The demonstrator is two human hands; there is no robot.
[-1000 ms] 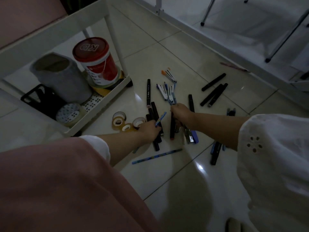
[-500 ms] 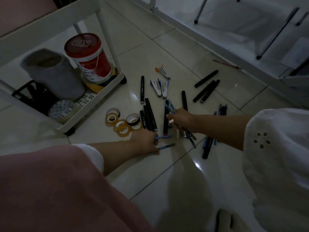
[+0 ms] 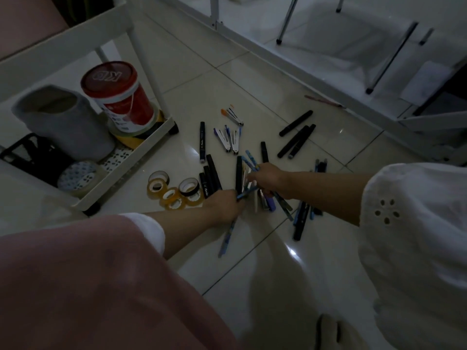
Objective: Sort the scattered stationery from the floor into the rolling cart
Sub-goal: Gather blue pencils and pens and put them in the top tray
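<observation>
The left hand is resting low on the floor, fingers curling around a blue pen that is trailing toward the near side. Just to its right, the right hand is clamping a bundle of pens (ends are sticking out both far and near). Black markers and tape rolls are lying left of the hands. The cart is standing at far left, carrying a red-lidded tub and a grey container.
</observation>
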